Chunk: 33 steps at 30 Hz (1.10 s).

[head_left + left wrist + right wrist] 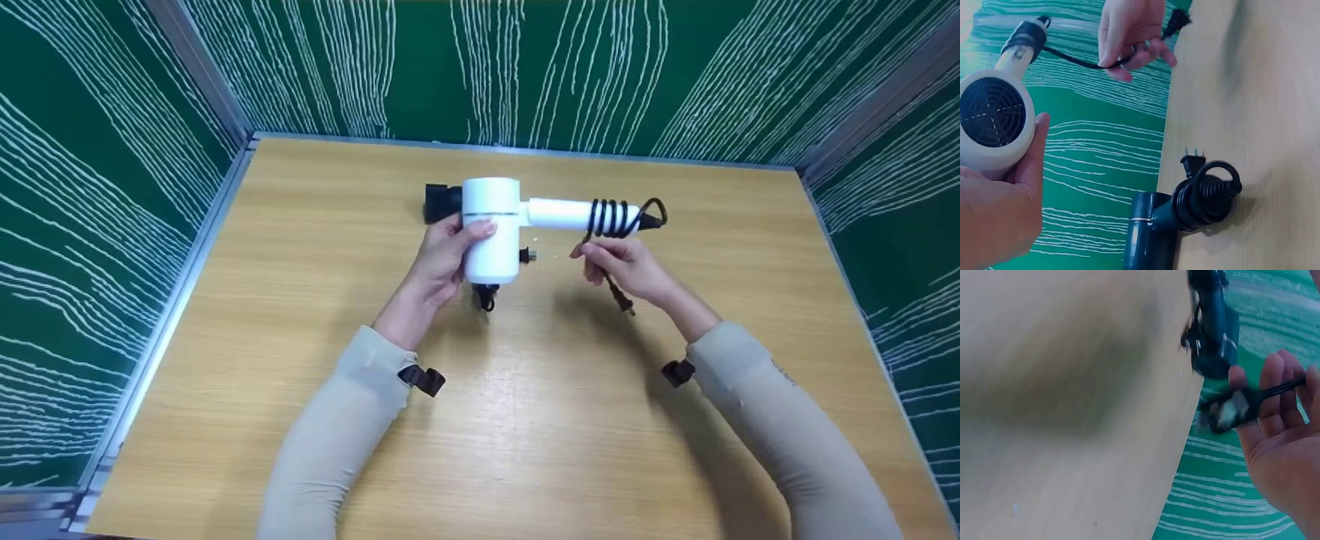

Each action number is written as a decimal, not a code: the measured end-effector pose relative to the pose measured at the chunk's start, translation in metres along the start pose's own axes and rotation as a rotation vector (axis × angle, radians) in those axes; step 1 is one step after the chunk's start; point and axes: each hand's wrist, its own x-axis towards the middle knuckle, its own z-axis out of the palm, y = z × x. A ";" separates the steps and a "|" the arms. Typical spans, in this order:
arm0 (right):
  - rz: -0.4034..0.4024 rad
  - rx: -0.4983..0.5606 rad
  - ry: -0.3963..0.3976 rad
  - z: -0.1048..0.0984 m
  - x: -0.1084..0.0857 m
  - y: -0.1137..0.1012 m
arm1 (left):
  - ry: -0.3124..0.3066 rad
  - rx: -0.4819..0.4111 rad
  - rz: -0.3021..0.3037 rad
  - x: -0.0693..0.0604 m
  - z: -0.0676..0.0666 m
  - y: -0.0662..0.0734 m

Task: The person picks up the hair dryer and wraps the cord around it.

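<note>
My left hand (442, 259) grips a white hair dryer (491, 251) by its barrel, thumb across the front. The dryer's handle (559, 214) points right, with black cord (615, 217) wound round its end. Below that handle, my right hand (626, 262) pinches the cord's free end, and the plug (622, 300) dangles past the fingers. A dark hair dryer (1151, 230) lies on the table, its cord (1207, 197) coiled round the handle. In the head view the white dryer mostly hides it; a plug (529, 255) and cord loop (487, 296) stick out.
The wooden table (517, 420) spans the work area. Green panels with white wavy lines (487, 67) stand behind it and at both sides, with metal frame strips (161, 322) along its edges. Dark straps (424, 379) sit at both sleeve cuffs.
</note>
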 end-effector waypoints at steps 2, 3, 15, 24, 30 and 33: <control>0.052 0.002 0.001 -0.005 0.005 -0.002 | -0.016 0.008 -0.020 -0.001 -0.002 0.000; 0.083 -0.005 -0.006 -0.008 0.007 -0.003 | -0.020 0.007 -0.028 -0.001 -0.004 0.000; 0.036 -0.193 -0.067 -0.061 0.028 -0.044 | -0.126 0.046 -0.051 -0.001 -0.014 -0.006; 0.018 -0.572 -0.128 -0.072 0.045 -0.105 | -0.098 0.122 -0.078 0.005 -0.016 -0.007; -0.101 -0.787 -0.146 -0.058 0.052 -0.135 | -0.056 0.181 -0.082 0.011 -0.016 -0.007; -0.165 -0.867 -0.126 -0.048 0.053 -0.144 | -0.039 0.214 -0.093 0.013 -0.015 -0.007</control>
